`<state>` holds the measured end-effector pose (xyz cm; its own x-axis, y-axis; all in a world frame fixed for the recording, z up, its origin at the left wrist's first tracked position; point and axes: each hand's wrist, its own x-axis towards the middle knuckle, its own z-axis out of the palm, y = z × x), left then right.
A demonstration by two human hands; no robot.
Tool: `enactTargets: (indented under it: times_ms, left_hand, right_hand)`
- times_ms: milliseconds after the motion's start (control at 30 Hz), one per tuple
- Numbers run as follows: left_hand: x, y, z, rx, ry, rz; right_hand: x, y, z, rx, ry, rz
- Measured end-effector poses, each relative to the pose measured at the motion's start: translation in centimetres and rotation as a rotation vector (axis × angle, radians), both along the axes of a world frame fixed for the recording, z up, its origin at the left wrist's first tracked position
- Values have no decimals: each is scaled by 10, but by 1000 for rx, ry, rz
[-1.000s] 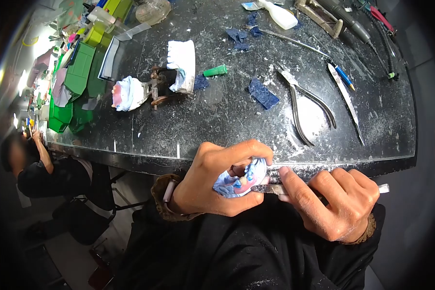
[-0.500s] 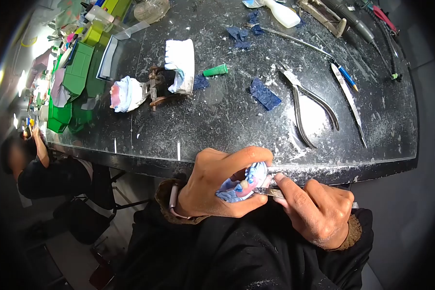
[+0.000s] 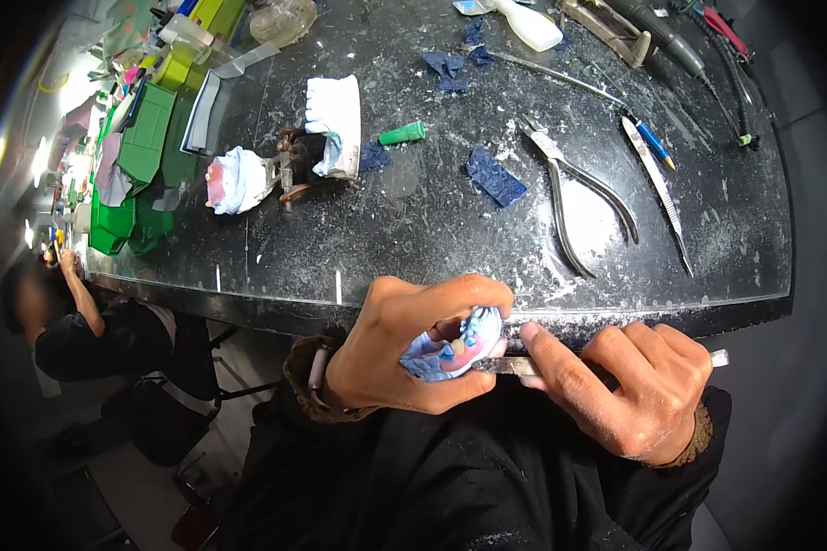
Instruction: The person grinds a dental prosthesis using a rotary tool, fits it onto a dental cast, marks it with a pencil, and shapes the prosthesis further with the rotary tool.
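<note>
My left hand (image 3: pixel 404 344) is closed around a blue dental cast (image 3: pixel 423 360) with pink wax and pale teeth on it, held just off the table's front edge. In my right hand (image 3: pixel 629 390) is a flat metal carving knife (image 3: pixel 505 365). Its blade tip is at the lower right rim of the cast, by the pink wax; whether it touches is hard to tell. The far end of the knife sticks out past my right knuckles. Fingers of my left hand hide the outer sides of the cast.
Pliers (image 3: pixel 560 184), a scalpel handle (image 3: pixel 657 188) and a blue pencil (image 3: pixel 651 142) lie on the dusty black table (image 3: pixel 413 243). Mounted dental casts (image 3: pixel 335 124) stand left, near a green cap (image 3: pixel 402 133) and blue scraps (image 3: pixel 494 176). Another person (image 3: pixel 106 335) sits far left.
My right hand has shifted slightly right and turned, so more of the knife shows, including its far end. The cast in my left hand has moved slightly left.
</note>
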<state>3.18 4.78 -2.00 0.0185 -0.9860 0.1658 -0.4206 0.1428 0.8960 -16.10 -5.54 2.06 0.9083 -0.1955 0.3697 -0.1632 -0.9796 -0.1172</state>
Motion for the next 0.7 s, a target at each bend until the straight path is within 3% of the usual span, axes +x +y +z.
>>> enactTargets:
  times_ms: [533, 700]
  left_hand:
    - [-5, 2, -3, -100, -221, 59]
    - [-4, 3, -1, -66, -134, 64]
  right_hand:
    - [-4, 26, -26, 257, -21, -120]
    - [-2, 16, -15, 206, -7, -79]
